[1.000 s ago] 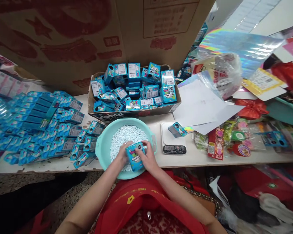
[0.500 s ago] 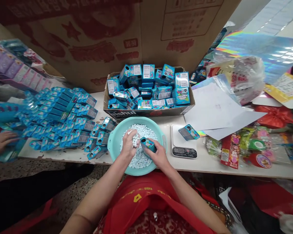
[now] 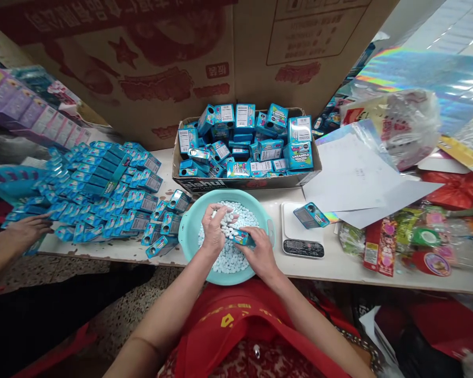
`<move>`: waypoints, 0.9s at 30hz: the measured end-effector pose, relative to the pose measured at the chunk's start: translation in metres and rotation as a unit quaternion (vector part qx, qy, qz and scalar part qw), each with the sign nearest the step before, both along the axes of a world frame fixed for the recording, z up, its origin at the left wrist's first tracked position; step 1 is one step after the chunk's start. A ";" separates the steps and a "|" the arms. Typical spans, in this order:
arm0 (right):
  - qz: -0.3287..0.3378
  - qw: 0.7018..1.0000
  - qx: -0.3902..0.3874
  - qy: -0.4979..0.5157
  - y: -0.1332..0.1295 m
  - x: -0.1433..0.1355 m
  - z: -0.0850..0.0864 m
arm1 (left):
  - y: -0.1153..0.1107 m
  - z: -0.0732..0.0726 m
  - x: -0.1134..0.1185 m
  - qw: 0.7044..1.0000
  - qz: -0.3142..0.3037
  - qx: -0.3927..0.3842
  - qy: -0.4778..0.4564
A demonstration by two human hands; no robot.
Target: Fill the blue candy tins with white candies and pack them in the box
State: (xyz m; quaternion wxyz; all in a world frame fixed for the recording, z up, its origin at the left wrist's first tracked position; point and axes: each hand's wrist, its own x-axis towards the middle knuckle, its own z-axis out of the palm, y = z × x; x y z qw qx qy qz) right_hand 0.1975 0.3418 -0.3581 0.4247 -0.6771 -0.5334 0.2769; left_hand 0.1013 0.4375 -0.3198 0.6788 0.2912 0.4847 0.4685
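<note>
My left hand [image 3: 215,229] is curled around a small heap of white candies [image 3: 227,224] above a turquoise basin [image 3: 187,231]. My right hand [image 3: 262,251] grips a small blue candy box [image 3: 244,238], tilted with one end toward the candies in my left hand. Loose white candies [image 3: 232,260] cover the basin's floor below both hands. Behind the basin, a carton [image 3: 244,184] holds many small blue boxes [image 3: 299,155]. Several more blue boxes [image 3: 169,224] stand on the table just left of the basin.
A digital scale [image 3: 302,248] with a blue box [image 3: 311,215] on it lies right of the basin. White sheets [image 3: 355,184] and bagged sweets [image 3: 413,241] are farther right. Blue boxes [image 3: 98,173] pile up at left, near another person's hand [image 3: 29,231]. A large cardboard box [image 3: 173,47] stands behind.
My right hand has tipped the blue box over toward my left hand's candies, so its printed side now shows. The other person's hand at left has moved right to the box pile.
</note>
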 end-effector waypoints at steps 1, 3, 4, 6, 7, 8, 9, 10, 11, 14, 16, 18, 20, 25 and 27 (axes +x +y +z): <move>0.006 1.000 0.004 -0.001 0.000 0.001 0.002 | 0.000 0.001 0.001 1.000 -0.003 0.007 0.002; 0.007 1.000 0.006 0.002 0.001 0.003 0.005 | 0.000 0.002 0.002 1.000 -0.011 0.018 0.009; 0.004 1.000 0.005 0.006 0.002 0.005 0.006 | -0.001 0.002 0.002 1.000 -0.016 0.021 0.013; 0.001 1.000 0.001 0.015 0.003 0.008 0.008 | -0.002 0.001 0.004 0.999 -0.023 0.021 0.020; 0.001 1.000 -0.001 0.019 0.004 0.009 0.008 | -0.002 0.000 0.004 0.999 -0.030 0.021 0.020; 0.001 1.000 -0.004 0.024 0.004 0.010 0.008 | -0.003 -0.001 0.005 0.999 -0.036 0.024 0.020; 0.000 1.000 -0.009 0.027 0.004 0.011 0.009 | -0.004 -0.002 0.005 0.999 -0.037 0.030 0.021; -0.003 0.999 -0.013 0.031 0.004 0.012 0.009 | -0.005 -0.003 0.006 0.999 -0.031 0.038 0.023; -0.005 0.999 -0.016 0.033 0.004 0.012 0.009 | -0.006 -0.003 0.006 0.998 -0.026 0.046 0.028; -0.006 0.999 -0.017 0.035 0.004 0.013 0.010 | -0.007 -0.004 0.008 0.997 -0.027 0.056 0.038; -0.009 0.999 -0.017 0.033 0.003 0.013 0.011 | -0.008 -0.003 0.008 0.998 -0.031 0.049 0.035; -0.008 0.999 -0.018 0.032 0.003 0.014 0.011 | -0.008 -0.003 0.010 0.998 -0.021 0.041 0.035; -0.006 0.999 -0.019 0.033 0.002 0.014 0.012 | -0.008 -0.004 0.011 0.998 -0.022 0.037 0.037; -0.005 0.999 -0.017 0.033 0.002 0.016 0.011 | -0.015 -0.003 0.016 0.996 -0.038 0.062 0.045; -0.005 0.999 -0.021 0.042 0.002 0.017 0.010 | -0.017 -0.001 0.016 0.994 -0.084 0.059 0.037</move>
